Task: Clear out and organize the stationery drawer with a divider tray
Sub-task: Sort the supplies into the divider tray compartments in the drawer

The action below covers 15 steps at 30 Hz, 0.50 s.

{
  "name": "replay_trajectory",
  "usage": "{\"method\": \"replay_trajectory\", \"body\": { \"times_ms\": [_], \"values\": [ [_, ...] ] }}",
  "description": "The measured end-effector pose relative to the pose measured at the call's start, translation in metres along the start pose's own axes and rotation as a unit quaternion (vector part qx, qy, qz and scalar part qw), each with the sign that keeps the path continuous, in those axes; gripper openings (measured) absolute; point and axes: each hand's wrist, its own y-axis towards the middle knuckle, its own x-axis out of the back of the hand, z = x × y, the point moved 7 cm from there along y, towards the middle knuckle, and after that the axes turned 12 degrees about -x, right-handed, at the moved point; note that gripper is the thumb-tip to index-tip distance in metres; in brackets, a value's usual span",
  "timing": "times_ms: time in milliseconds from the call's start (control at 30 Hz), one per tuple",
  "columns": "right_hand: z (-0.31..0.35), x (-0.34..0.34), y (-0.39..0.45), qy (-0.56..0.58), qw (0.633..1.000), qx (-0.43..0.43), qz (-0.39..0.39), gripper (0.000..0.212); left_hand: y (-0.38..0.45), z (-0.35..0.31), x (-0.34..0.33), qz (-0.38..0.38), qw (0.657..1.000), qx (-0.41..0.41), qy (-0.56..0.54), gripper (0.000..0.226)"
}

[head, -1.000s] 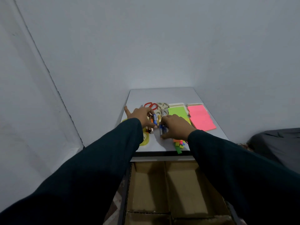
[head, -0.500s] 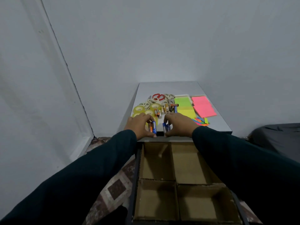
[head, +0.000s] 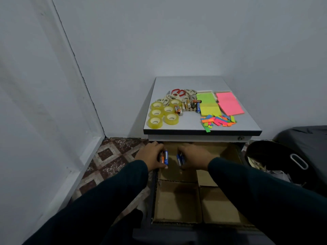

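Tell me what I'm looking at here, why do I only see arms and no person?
The camera sits on the person's head and looks down, so only their dark-sleeved arms show. Their left hand holds a few blue and orange batteries, and their right hand holds some blue batteries. Both hands are over the far-left compartment of the brown cardboard divider tray in the open drawer. On the grey cabinet top lie yellow tape rolls, scissors, more batteries, green and pink sticky note pads and small colourful paper strips.
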Motion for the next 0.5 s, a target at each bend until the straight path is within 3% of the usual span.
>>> {"method": "replay_trajectory", "body": {
  "times_ms": [167, 500],
  "values": [
    [-0.001, -0.04, 0.029, 0.046, 0.997, -0.031, 0.06, 0.052, -0.005, 0.022, -0.013, -0.028, 0.999, 0.01, -0.029, 0.06],
    [0.002, -0.088, 0.088, 0.135, 0.984, -0.09, 0.073, 0.05, -0.002, 0.055, -0.019, -0.087, 0.989, 0.001, -0.118, 0.061]
  ]
}}
